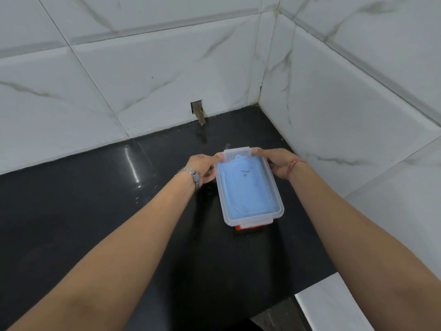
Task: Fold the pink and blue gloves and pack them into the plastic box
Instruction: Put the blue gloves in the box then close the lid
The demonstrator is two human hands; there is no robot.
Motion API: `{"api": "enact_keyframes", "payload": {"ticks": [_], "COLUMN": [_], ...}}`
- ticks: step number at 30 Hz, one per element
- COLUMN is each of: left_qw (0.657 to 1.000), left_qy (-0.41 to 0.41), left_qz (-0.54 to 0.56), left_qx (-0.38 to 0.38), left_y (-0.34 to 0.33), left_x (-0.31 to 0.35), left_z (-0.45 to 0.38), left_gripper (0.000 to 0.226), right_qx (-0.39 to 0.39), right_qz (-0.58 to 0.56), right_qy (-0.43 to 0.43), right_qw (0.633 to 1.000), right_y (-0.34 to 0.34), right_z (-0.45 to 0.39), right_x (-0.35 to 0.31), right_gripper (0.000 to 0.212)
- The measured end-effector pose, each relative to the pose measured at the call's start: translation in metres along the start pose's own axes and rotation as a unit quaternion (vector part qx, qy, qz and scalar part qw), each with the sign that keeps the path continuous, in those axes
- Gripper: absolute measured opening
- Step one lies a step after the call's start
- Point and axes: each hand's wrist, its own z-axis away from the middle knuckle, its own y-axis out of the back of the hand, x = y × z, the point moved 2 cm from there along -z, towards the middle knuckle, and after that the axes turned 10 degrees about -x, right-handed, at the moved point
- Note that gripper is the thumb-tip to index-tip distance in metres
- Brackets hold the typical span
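Plastic box [250, 187] dead centre on the black desk [95, 211], lid on, blue glove [248, 185] showing through the clear top. Long axis running roughly twelve to six, tipped a touch toward five at the near end. Both hands up at the far end: left hand [202, 167] at ten o'clock of the box, fingertips on the far-left corner; right hand [278, 163] at two o'clock, curled round the far-right edge. Hands apart, box between them, equally close. Far latch between the fingertips, near latch at six o'clock untouched, a strip of orange under it. Pink glove not visible. Probably closing the far clasp next.
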Motion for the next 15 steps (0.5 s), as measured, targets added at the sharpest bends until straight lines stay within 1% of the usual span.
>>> {"api": "enact_keyframes", "payload": {"ticks": [2,5,8,10,12,13,15], "left_qw": [1.0,1.0,1.0,1.0,0.997,0.996,0.995], "left_qy": [-0.004,-0.013,-0.018,-0.008,0.008,0.018,0.026], "left_qz": [0.01,0.019,0.021,-0.005,-0.035,-0.042,-0.031], "left_qx": [0.004,0.002,0.0,-0.026,-0.064,-0.077,-0.094], "left_y": [-0.003,-0.005,-0.004,0.0,0.004,0.005,0.004], "left_x": [0.001,0.002,-0.004,-0.015,-0.034,-0.044,-0.06], "left_z": [0.003,0.008,0.019,0.032,0.046,0.053,0.064], "left_gripper": [0.023,0.021,0.02,0.022,0.029,0.032,0.031], "right_qx": [0.006,0.025,0.004,-0.019,-0.033,-0.037,-0.036], "right_qz": [-0.027,-0.026,-0.024,0.003,0.039,0.048,0.039], "right_qy": [-0.011,-0.003,0.008,-0.006,-0.015,-0.017,-0.011], "right_qw": [1.0,0.999,1.0,1.0,0.999,0.998,0.999], "right_y": [-0.005,-0.009,-0.005,0.002,0.011,0.014,0.017], "right_z": [0.002,0.008,0.021,0.034,0.047,0.053,0.06], "right_x": [-0.001,-0.003,-0.001,0.01,0.027,0.036,0.05], "right_gripper": [0.03,0.029,0.029,0.025,0.025,0.027,0.029]}}
